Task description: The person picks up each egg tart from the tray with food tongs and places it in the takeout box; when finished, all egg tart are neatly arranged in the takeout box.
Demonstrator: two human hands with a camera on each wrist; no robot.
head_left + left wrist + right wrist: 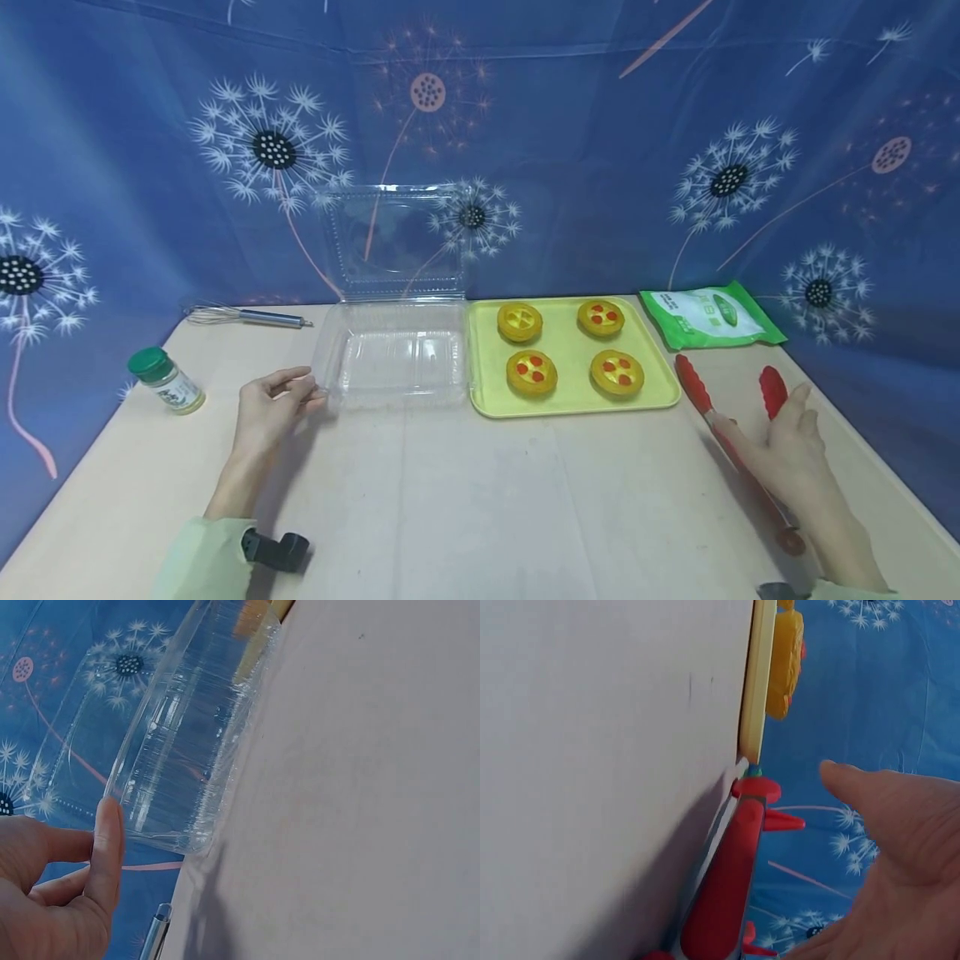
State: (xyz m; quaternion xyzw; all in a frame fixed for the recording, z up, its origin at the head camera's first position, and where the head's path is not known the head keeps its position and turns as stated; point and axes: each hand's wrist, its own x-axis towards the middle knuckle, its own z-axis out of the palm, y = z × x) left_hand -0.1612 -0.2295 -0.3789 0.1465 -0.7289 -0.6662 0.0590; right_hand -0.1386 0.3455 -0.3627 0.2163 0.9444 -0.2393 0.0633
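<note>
My left hand (272,414) is at the left side of a clear plastic clamshell box (401,398). In the left wrist view its fingertips (110,814) overlap the rim of the box. The lid (397,242) stands raised against the backdrop. Over on the right, my right hand (797,454) hovers over red-tipped tongs (693,385), thumb and fingers spread. The tongs' jaws stand apart, pointing away from me. In the right wrist view, a gap shows between the thumb (844,780) and the tongs' red handle (724,900).
Touching the box's right side is a yellow tray (570,404) bearing several egg tarts (532,372), most topped with red pieces. A green-and-white packet (711,317) lies at the back right. At left are a whisk (251,317) and a green-capped jar (167,382). A blue dandelion-print cloth (570,167) hangs behind.
</note>
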